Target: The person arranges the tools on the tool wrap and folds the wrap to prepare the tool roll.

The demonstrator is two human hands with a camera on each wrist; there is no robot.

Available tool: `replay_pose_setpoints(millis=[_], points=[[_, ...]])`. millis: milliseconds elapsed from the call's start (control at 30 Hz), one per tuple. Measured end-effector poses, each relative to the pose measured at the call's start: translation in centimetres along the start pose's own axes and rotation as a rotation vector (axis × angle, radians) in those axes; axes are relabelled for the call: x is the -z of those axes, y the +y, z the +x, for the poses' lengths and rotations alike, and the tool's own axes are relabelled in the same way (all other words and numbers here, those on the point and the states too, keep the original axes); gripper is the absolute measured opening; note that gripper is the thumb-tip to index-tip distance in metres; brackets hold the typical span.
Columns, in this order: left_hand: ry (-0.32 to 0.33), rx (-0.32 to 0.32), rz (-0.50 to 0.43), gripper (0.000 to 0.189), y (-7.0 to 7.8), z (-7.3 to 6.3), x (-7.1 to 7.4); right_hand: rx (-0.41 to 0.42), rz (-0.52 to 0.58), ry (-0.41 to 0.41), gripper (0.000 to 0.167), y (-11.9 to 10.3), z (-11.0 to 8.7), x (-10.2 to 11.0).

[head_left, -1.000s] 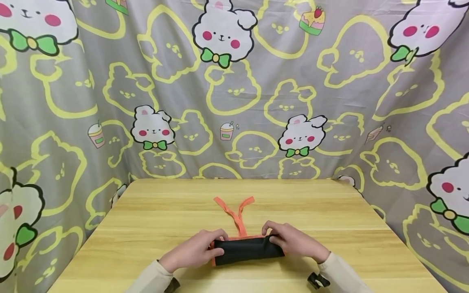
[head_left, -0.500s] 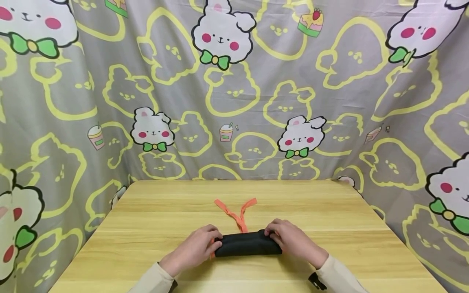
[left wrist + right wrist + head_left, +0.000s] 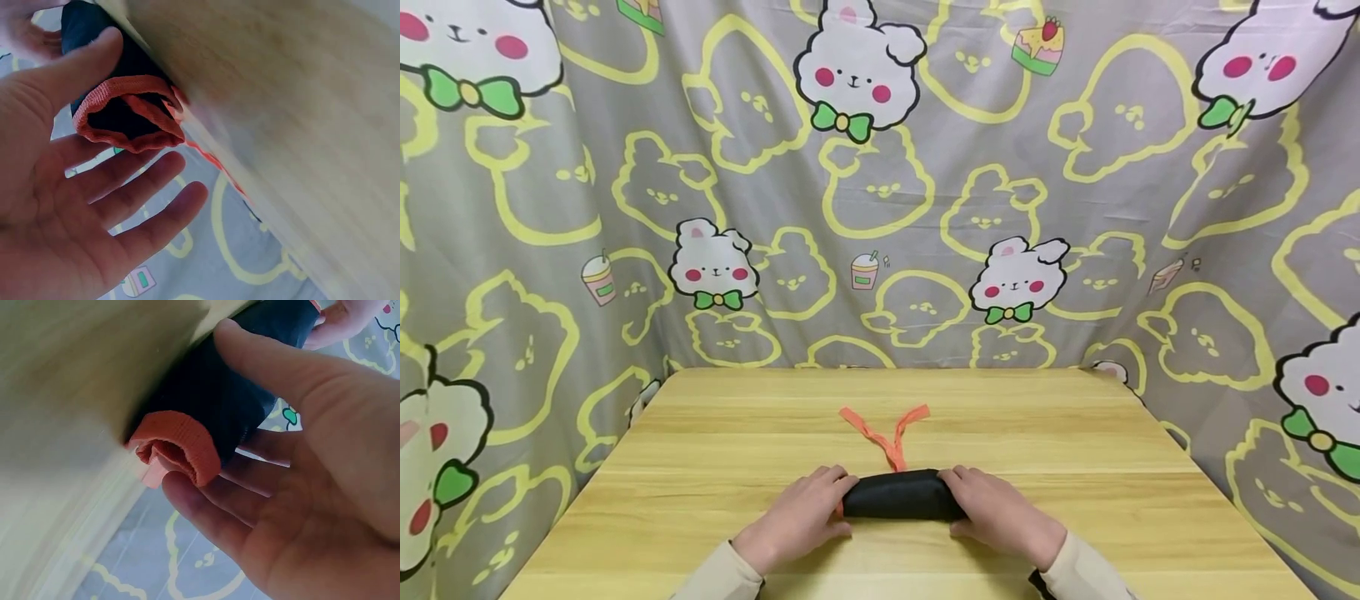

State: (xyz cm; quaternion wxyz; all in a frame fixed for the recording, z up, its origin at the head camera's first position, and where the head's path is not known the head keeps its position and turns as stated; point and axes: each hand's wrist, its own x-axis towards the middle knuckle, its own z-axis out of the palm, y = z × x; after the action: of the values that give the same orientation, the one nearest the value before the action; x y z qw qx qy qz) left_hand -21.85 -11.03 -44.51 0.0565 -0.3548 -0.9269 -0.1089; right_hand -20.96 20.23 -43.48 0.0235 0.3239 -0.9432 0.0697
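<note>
A black cloth roll point(image 3: 898, 495) with orange edging lies crosswise on the table, between the person's two hands. The left hand point(image 3: 801, 515) holds its left end, thumb on the near side and fingers on the far side. At the other end the right hand point(image 3: 1003, 512) grips it in the same way. An orange-trimmed open end point(image 3: 125, 84) shows the cloth's layers in the left wrist view; the right wrist view shows the opposite coiled orange end point(image 3: 181, 434). Two orange ties point(image 3: 895, 454) spread in a Y from behind the roll.
The wooden table point(image 3: 737, 417) extends beyond the hands and to both sides. A grey curtain point(image 3: 880, 208) with rabbit faces and yellow outlines hangs behind its far edge and at both sides.
The cloth has been turned over into a tighter, narrower roll a little farther away, covering the orange edge along its far side. Both hands have shifted to its ends.
</note>
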Motion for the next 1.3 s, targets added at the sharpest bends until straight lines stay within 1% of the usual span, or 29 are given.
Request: replay_pose_setpoints(millis=[67,167,267,333,467,567,667,733,800,900,967,1067,1200,1300], points=[[0.021,-0.006,0.008,0.051,0.0,0.1,-0.1,-0.003,0.014,0.004,0.069,-0.1,0.0,-0.2],[0.028,-0.012,-0.006,0.043,-0.1,0.1,0.1,0.002,0.027,0.012,0.074,-0.2,0.0,-0.3],[0.024,-0.021,-0.040,0.036,0.0,0.0,0.4,0.010,0.034,0.010,0.075,-0.2,0.1,-0.4],[0.020,-0.031,-0.063,0.032,0.0,0.0,0.6,0.011,0.044,-0.005,0.074,-0.2,0.1,-0.3],[-0.010,-0.034,-0.087,0.031,0.0,-0.2,0.9,0.018,0.074,-0.035,0.071,-0.2,-0.1,0.0],[-0.045,-0.025,-0.104,0.033,-0.1,-0.3,1.1,0.029,0.079,-0.039,0.070,-0.2,-0.2,0.2],[-0.080,-0.018,-0.153,0.036,-0.2,-0.3,1.3,0.038,0.075,-0.037,0.071,-0.3,-0.3,0.4],[-0.104,-0.013,-0.202,0.036,-0.2,-0.4,1.6,0.041,0.076,-0.040,0.072,-0.4,-0.3,0.5],[-0.128,-0.003,-0.257,0.035,-0.2,-0.4,1.9,0.043,0.084,-0.043,0.068,-0.4,-0.2,0.5],[-0.172,0.019,-0.341,0.032,-0.2,-0.4,2.2,0.056,0.107,-0.047,0.057,-0.3,-0.2,0.7],[-0.204,0.041,-0.397,0.027,-0.2,-0.4,2.3,0.069,0.123,-0.046,0.049,-0.1,-0.2,0.8],[-0.251,0.078,-0.474,0.020,-0.4,-0.4,2.2,0.086,0.145,-0.053,0.042,0.1,-0.3,1.0],[-0.280,0.126,-0.540,0.016,-0.7,-0.4,2.0,0.087,0.188,-0.097,0.033,0.3,-0.3,1.3],[-0.284,0.155,-0.561,0.016,-0.9,-0.3,1.8,0.086,0.252,-0.146,0.025,0.6,-0.2,1.5]])
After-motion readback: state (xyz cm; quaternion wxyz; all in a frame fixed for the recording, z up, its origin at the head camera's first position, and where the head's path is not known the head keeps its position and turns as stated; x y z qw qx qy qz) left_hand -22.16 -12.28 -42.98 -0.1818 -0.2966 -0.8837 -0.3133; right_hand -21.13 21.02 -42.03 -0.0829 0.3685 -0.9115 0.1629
